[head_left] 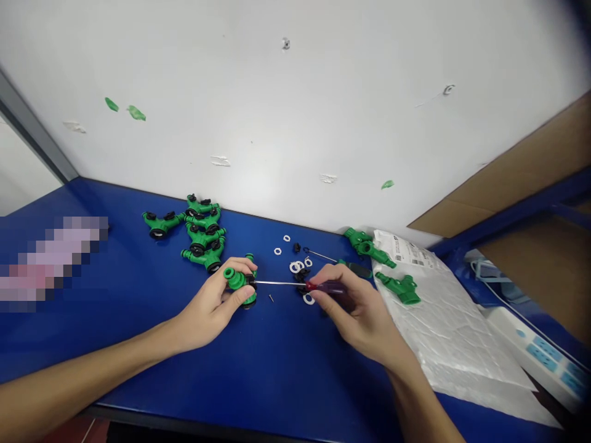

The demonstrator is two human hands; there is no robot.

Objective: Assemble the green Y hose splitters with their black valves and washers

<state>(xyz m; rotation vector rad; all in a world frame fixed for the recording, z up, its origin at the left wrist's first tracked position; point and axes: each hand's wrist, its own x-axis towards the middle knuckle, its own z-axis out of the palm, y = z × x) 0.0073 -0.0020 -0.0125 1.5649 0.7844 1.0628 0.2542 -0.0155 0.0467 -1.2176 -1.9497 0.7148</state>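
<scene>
Over the blue workbench (277, 375), your left hand (207, 311) clenches a light, stiff green plastic hose splitter (239, 280), best held by its body, while your right hand (357, 311) grips a red-handled screwdriver (327, 287), tip on its black fitting (250, 280).

a green plastic hose splitter (239, 282) sits gripped on its side, one ribbed green connector pointing left and a black-ringed outlet facing down toward the blue surface. a screwdriver (281, 283) lies almost level across from the right, its thin steel shaft running from a red collar and dark translucent handle, its tip touching a small black part on the splitter's right side.
</scene>
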